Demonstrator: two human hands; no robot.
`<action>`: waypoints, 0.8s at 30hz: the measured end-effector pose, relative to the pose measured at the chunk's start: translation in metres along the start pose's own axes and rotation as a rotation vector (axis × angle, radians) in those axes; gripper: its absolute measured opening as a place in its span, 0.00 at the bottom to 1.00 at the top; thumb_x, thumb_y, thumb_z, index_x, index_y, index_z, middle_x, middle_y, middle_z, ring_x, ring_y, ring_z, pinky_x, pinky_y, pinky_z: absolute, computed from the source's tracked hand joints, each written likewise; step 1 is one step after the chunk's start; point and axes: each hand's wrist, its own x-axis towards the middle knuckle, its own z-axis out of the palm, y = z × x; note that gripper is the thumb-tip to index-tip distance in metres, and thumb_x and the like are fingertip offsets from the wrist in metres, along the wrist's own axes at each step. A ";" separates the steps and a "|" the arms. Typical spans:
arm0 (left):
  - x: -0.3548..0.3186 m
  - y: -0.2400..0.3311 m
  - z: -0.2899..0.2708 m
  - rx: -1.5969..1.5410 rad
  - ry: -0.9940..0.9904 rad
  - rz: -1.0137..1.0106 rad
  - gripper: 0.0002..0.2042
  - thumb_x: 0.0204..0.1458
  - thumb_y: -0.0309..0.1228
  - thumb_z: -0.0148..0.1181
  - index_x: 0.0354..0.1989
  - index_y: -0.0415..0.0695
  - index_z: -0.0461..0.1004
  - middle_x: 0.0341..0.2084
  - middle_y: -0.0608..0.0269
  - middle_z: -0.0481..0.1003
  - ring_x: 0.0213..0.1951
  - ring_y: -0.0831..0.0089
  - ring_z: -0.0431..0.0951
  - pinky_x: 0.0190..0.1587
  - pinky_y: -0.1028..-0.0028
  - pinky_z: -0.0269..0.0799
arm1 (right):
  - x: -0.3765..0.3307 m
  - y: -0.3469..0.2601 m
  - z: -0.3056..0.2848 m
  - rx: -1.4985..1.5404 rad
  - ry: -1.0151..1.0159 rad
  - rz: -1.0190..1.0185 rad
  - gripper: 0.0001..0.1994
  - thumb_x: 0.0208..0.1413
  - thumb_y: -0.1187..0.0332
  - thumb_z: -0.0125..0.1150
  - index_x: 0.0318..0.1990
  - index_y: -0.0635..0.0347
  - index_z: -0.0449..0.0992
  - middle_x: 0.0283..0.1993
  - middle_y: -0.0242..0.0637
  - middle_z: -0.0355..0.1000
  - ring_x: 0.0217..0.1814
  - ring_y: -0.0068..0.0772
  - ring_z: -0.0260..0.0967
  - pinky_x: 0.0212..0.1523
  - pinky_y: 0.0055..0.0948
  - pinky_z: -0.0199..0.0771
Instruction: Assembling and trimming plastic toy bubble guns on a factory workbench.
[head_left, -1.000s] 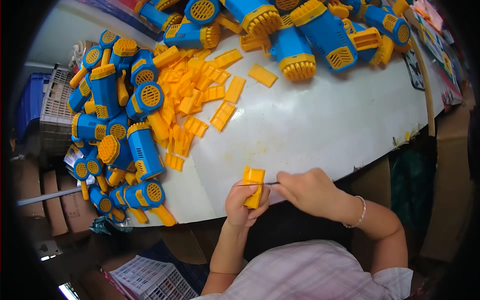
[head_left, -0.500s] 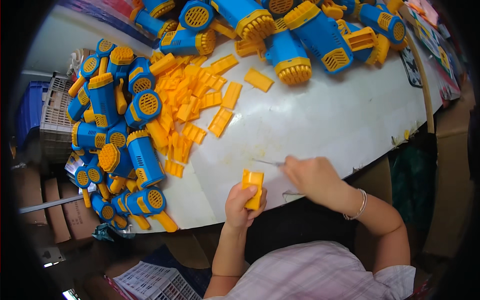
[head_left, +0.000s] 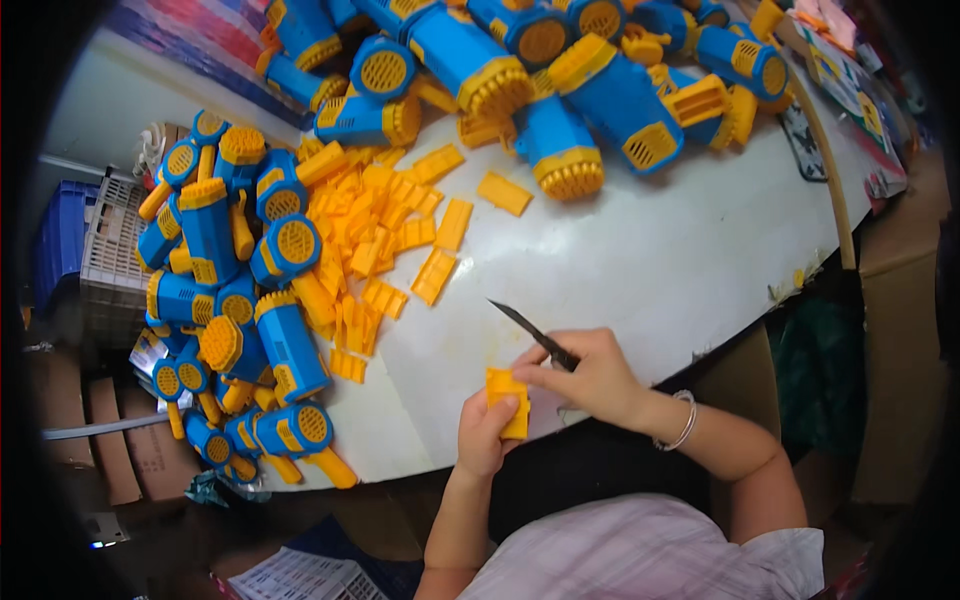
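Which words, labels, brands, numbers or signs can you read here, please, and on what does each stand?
None can be read.
Cardboard box at left: faint marks, too blurred to read.
Colourful sheets at upper right: markings too small to read.
Knife in right hand and yellow piece in left hand: no lettering visible.

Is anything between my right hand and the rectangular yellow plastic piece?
Nothing visible stands between them. Your bare right hand, gripping a slim black knife, is right by the upper end of the rectangular yellow plastic piece. Your bare left hand holds its lower part; the blade points away from it.
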 end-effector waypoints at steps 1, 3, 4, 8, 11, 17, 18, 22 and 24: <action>-0.004 0.004 0.002 0.037 0.025 -0.022 0.13 0.48 0.35 0.50 0.29 0.35 0.65 0.14 0.64 0.64 0.10 0.82 0.57 0.11 0.82 0.50 | 0.000 -0.005 -0.001 -0.007 0.004 -0.007 0.06 0.45 0.71 0.63 0.30 0.64 0.77 0.20 0.27 0.69 0.21 0.09 0.59 0.18 0.14 0.61; -0.018 0.005 0.003 0.077 0.058 -0.060 0.12 0.50 0.34 0.49 0.29 0.35 0.68 0.13 0.67 0.63 0.10 0.83 0.57 0.11 0.82 0.49 | -0.007 -0.006 0.001 -0.098 0.020 -0.082 0.06 0.45 0.71 0.63 0.29 0.64 0.77 0.21 0.30 0.71 0.21 0.12 0.63 0.20 0.15 0.63; -0.024 0.008 0.001 0.078 0.047 -0.037 0.12 0.50 0.34 0.49 0.29 0.35 0.68 0.13 0.67 0.63 0.10 0.83 0.57 0.11 0.82 0.49 | -0.010 -0.007 0.003 -0.117 0.032 -0.088 0.06 0.45 0.71 0.63 0.29 0.64 0.77 0.21 0.31 0.72 0.21 0.14 0.65 0.21 0.15 0.63; -0.041 0.033 0.006 0.126 0.026 -0.017 0.12 0.55 0.32 0.46 0.36 0.34 0.71 0.11 0.69 0.62 0.13 0.84 0.58 0.13 0.84 0.47 | 0.015 -0.046 -0.022 -0.463 0.222 -0.204 0.12 0.44 0.64 0.64 0.23 0.64 0.71 0.17 0.42 0.66 0.17 0.34 0.63 0.21 0.28 0.63; -0.053 0.041 -0.001 0.329 0.257 0.135 0.11 0.54 0.27 0.46 0.40 0.36 0.72 0.14 0.69 0.63 0.15 0.83 0.61 0.19 0.85 0.54 | 0.039 -0.067 -0.062 -0.778 0.469 -0.522 0.13 0.43 0.63 0.65 0.24 0.62 0.70 0.21 0.40 0.67 0.21 0.35 0.65 0.22 0.29 0.64; -0.053 0.040 -0.017 0.174 0.364 0.398 0.14 0.49 0.19 0.47 0.46 0.34 0.68 0.33 0.61 0.68 0.29 0.77 0.70 0.32 0.82 0.67 | 0.079 -0.105 -0.128 -1.136 0.755 -0.496 0.16 0.40 0.66 0.64 0.36 0.62 0.70 0.38 0.40 0.68 0.39 0.40 0.68 0.37 0.30 0.69; -0.054 0.038 -0.019 0.146 0.375 0.362 0.17 0.49 0.19 0.48 0.50 0.34 0.65 0.35 0.60 0.68 0.32 0.75 0.71 0.35 0.80 0.69 | 0.083 -0.103 -0.143 -1.146 0.749 -0.493 0.16 0.40 0.66 0.64 0.36 0.62 0.70 0.38 0.40 0.68 0.39 0.40 0.68 0.37 0.30 0.69; -0.059 0.038 -0.020 -0.156 0.371 0.281 0.20 0.52 0.25 0.44 0.55 0.33 0.59 0.36 0.56 0.69 0.31 0.71 0.72 0.34 0.78 0.70 | 0.077 -0.107 -0.181 -1.221 0.626 -0.613 0.17 0.37 0.73 0.55 0.41 0.59 0.71 0.42 0.37 0.68 0.41 0.41 0.68 0.41 0.29 0.70; -0.057 0.038 -0.020 -0.183 0.309 0.262 0.21 0.51 0.25 0.43 0.55 0.32 0.59 0.36 0.56 0.70 0.30 0.70 0.72 0.34 0.78 0.69 | 0.070 -0.103 -0.196 -1.352 0.460 -0.418 0.15 0.36 0.72 0.57 0.38 0.57 0.72 0.38 0.38 0.70 0.39 0.40 0.69 0.39 0.30 0.70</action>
